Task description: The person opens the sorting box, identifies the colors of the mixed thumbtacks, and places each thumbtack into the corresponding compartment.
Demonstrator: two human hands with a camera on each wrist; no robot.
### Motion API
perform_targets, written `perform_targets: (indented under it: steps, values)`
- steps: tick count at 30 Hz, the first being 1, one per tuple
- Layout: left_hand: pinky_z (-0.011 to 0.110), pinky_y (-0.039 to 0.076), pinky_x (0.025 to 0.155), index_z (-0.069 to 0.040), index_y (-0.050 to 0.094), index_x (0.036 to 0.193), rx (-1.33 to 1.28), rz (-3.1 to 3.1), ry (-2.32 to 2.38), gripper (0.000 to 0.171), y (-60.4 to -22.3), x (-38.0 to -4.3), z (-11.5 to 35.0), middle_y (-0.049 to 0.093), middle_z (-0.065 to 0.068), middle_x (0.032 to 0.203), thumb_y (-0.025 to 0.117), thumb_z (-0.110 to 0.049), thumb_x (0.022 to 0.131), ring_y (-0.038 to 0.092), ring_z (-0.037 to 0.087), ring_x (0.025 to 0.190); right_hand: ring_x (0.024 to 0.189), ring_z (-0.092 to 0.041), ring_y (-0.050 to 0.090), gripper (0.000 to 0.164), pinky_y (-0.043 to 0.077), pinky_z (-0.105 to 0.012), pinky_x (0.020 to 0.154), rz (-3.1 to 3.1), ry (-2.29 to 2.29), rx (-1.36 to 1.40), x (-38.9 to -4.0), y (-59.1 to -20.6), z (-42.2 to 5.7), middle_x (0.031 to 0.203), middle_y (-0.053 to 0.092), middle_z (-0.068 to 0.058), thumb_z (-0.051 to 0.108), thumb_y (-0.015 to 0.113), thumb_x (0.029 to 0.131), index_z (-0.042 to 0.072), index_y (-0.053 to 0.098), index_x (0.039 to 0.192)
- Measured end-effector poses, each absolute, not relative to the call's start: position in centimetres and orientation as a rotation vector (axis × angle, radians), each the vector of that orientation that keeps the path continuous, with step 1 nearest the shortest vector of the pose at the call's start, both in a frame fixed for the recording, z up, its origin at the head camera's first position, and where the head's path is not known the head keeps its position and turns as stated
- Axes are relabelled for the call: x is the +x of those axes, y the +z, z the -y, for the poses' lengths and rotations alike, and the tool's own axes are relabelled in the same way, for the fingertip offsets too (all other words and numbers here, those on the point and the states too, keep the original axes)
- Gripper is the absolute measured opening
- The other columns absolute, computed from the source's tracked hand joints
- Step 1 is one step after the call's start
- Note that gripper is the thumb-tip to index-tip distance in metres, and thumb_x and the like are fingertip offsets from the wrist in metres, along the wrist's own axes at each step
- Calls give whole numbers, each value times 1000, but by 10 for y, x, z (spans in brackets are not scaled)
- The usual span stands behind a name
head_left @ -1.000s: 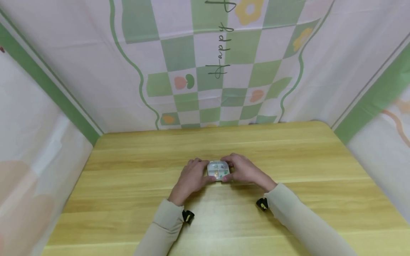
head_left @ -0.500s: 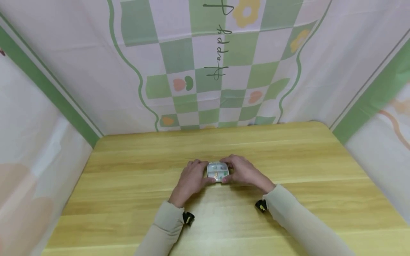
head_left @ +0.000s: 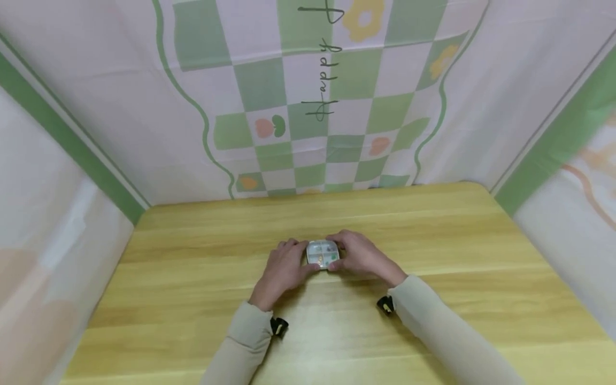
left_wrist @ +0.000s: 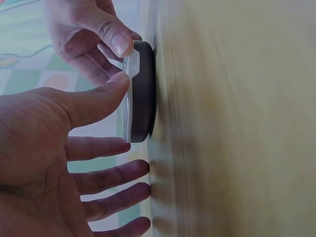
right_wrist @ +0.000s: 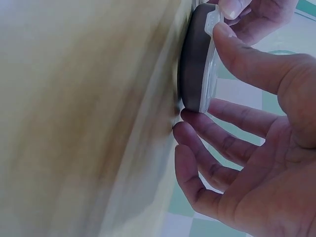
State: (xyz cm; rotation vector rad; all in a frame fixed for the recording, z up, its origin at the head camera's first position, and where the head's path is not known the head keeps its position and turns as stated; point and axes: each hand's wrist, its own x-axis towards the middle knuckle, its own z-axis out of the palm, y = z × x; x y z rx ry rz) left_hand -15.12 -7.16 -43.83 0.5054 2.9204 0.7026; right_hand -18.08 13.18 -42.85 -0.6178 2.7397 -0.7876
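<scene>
A small rounded pill box [head_left: 323, 253] lies near the middle of the table, between both hands. Its clear lid shows four-part dividers, with small orange, green and pale bits inside. From the side, the box [left_wrist: 143, 94] has a dark base and a lid with a clear tab at the front. My left hand [head_left: 285, 267] holds its left side, thumb at the lid's front edge and index finger at the back, other fingers spread. On the opposite side my right hand [head_left: 363, 254] holds it likewise, thumb near the tab, remaining fingers bent loosely beside the box [right_wrist: 195, 64].
The wooden table [head_left: 192, 235] carries the box and both forearms in light sleeves. A white and green checked cloth [head_left: 308, 112] hangs behind its far edge, with more cloth at the left and right sides. Small black devices [head_left: 279, 326] sit at both wrists.
The head view has shifted slightly, so the table, hands and pill box appear a little further left. Both hands keep the same hold on the box, and its lid stays down.
</scene>
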Motion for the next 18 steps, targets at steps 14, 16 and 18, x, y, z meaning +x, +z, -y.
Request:
perform_targets:
  steps: [14,16,18]
  values:
    - [43,38,83,-11,43,138,461,-2946,624,64,-442,-169,74,50,13,117,55,-48,87,44,28,101,108,-26,52,73,41,-40,90,-2728,-827,-614,-202,-434,-125,124,54,-13,29,76,72,3,45,133]
    - [44,38,83,-11,41,139,452,-2940,633,66,-443,-170,75,49,14,119,55,-50,87,43,29,103,110,-28,52,75,42,-40,89,-2707,-863,-609,-203,-436,-128,126,53,-14,29,76,72,3,44,135]
    - [45,37,87,-11,40,140,428,-2940,678,69,-445,-171,77,48,16,123,54,-52,86,43,30,107,110,-31,52,76,43,-41,88,-2703,-903,-604,-203,-435,-133,128,52,-14,30,76,73,5,42,136]
